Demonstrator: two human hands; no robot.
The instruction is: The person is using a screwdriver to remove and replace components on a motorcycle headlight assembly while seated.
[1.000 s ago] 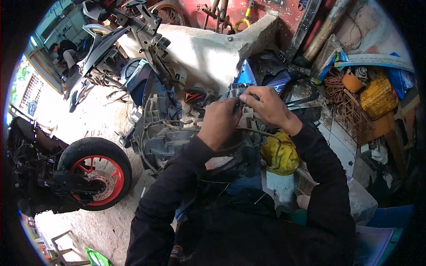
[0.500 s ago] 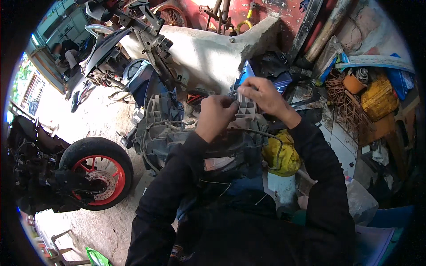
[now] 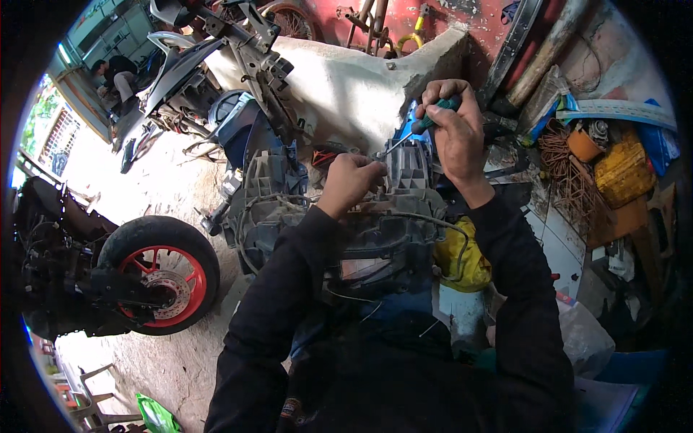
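A teal-green-handled screwdriver with a thin metal shaft point(image 3: 424, 125) is gripped in the curled fingers of the right hand point(image 3: 458, 137), slanted over a dark-grey ribbed plastic housing point(image 3: 410, 173) toward the left hand point(image 3: 350, 182), whose bent fingers' hold cannot be told.

Dusty matt plastic housing point(image 3: 375, 232), smooth metal screwdriver shaft point(image 3: 401, 143) (sleeves point(image 3: 278, 285) of matt cloth)

Screwdriver point(image 3: 401, 144): slanting from right hand point(image 3: 456, 137) toward left hand point(image 3: 350, 180), barring the gap between.
Black cable point(image 3: 426, 216): arching over plastic housing point(image 3: 364, 244), obstructing low reaches from the right.
Concrete wall point(image 3: 343, 81): closing off the far side.
Floor point(image 3: 177, 187): opening leftward, narrowing beside red-rimmed wheel point(image 3: 177, 287).
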